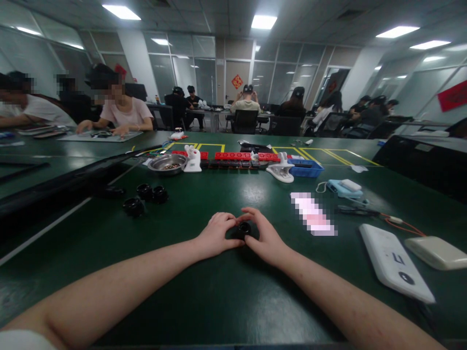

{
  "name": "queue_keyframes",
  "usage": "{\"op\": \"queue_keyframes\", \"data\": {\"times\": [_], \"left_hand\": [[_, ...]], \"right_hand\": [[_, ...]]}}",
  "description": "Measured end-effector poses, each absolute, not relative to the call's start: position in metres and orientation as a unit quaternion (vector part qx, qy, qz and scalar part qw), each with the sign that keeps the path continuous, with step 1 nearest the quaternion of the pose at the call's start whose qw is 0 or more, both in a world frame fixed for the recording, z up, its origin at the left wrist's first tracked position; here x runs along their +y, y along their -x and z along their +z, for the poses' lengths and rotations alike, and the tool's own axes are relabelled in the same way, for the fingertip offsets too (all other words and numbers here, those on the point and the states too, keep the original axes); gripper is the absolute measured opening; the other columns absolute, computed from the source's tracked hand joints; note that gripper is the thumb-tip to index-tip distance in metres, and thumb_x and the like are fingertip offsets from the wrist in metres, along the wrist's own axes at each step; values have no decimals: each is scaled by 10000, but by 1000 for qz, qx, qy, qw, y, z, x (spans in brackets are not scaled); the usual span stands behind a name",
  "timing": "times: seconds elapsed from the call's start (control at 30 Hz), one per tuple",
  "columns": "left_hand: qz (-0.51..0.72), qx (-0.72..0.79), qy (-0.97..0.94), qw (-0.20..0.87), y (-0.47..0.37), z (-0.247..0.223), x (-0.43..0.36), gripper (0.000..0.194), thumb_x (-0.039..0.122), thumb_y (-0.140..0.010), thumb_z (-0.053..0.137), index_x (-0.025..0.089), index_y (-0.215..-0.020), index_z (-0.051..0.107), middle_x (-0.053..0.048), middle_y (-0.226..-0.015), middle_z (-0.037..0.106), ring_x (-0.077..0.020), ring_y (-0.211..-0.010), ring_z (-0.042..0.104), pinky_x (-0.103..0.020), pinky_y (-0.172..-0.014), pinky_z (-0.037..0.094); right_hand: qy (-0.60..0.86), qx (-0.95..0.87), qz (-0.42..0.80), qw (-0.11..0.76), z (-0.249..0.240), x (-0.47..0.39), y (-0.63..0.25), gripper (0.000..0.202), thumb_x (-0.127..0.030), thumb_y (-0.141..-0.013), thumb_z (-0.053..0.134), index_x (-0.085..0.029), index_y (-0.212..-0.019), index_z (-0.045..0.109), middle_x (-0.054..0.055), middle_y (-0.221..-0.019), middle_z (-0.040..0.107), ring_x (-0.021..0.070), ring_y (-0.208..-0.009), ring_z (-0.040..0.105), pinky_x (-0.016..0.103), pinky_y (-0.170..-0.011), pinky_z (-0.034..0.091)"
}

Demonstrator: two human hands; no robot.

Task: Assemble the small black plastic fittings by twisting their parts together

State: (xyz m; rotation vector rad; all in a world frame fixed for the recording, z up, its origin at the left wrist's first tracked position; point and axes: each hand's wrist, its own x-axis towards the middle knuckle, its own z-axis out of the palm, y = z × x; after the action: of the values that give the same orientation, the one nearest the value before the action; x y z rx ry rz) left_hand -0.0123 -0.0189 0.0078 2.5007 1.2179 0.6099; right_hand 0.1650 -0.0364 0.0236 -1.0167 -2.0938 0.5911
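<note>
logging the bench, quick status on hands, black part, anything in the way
Left hand and right hand curled around black part. Its round top shows between them. Three black pieces lie apart, off left.

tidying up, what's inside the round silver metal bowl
Small gold-coloured pieces, too tiny to identify, lie in the bowl. Anything beneath them is covered; the near inner wall is hidden.

Left hand (pixel 214 234), right hand (pixel 268 240), around black part (pixel 243 229)

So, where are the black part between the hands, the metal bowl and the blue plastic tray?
Black part (pixel 244 227): head view, its ring-shaped top.
Metal bowl (pixel 166 172): head view, near outer wall.
Blue plastic tray (pixel 305 172): head view, near wall.
</note>
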Motion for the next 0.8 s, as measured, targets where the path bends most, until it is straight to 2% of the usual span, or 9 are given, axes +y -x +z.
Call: {"op": "queue_keyframes", "data": {"times": [0.13,0.27,0.37,0.43,0.5,0.6,0.73,0.8], "left_hand": [[213,421,-870,143,13,6,-18,393,480,-684,612,195,-952,573,-61,-1027,521,-242,-991,444,-397,-884,354],[216,420,-870,140,13,6,-18,353,440,-681,628,196,-932,582,-55,-1008,527,-232,-961,457,-391,-866,364],[215,421,-870,143,12,8,-19,329,426,-688,625,200,-923,584,-52,-1007,527,-230,-963,457,-386,-859,369],[216,423,-868,146,12,8,-19,340,436,-688,623,201,-931,580,-51,-1002,527,-233,-969,454,-387,-859,369],[214,424,-868,147,12,8,-20,360,456,-684,622,204,-936,577,-51,-1000,526,-237,-978,450,-392,-865,365],[214,424,-869,140,13,7,-19,370,465,-682,621,200,-936,577,-55,-1011,521,-239,-983,445,-398,-873,359],[213,424,-869,140,12,7,-19,347,438,-690,620,192,-931,584,-57,-1001,525,-233,-959,454,-388,-861,367],[214,424,-868,144,12,8,-20,345,434,-686,625,195,-931,582,-55,-999,526,-234,-959,454,-390,-857,369]], "right_hand": [[393,-813,236,359,26,-38,-168,639,-141,-658,536,-201,-1240,278,107,-1206,457,243,-1132,418,464,-948,307],[459,-778,178,389,23,-37,-163,565,-283,-652,630,-192,-1150,379,96,-1030,525,258,-987,498,455,-858,388],[473,-771,175,388,23,-36,-161,453,-269,-653,628,-190,-1053,431,56,-881,557,238,-873,538,432,-807,417],[441,-785,212,380,25,-36,-163,435,-187,-682,561,-201,-1086,399,46,-901,577,222,-904,543,427,-842,400],[402,-801,251,367,27,-37,-165,521,-108,-672,497,-210,-1157,336,57,-1012,573,210,-997,518,431,-892,368],[405,-804,239,364,28,-38,-167,575,-119,-658,518,-197,-1190,315,92,-1117,521,226,-1064,476,451,-916,345],[457,-780,182,388,24,-37,-164,505,-250,-641,631,-187,-1089,406,80,-974,544,240,-935,526,430,-840,407],[458,-777,194,387,24,-36,-163,461,-221,-657,607,-202,-1071,406,52,-905,563,224,-886,548,415,-825,418]]}}
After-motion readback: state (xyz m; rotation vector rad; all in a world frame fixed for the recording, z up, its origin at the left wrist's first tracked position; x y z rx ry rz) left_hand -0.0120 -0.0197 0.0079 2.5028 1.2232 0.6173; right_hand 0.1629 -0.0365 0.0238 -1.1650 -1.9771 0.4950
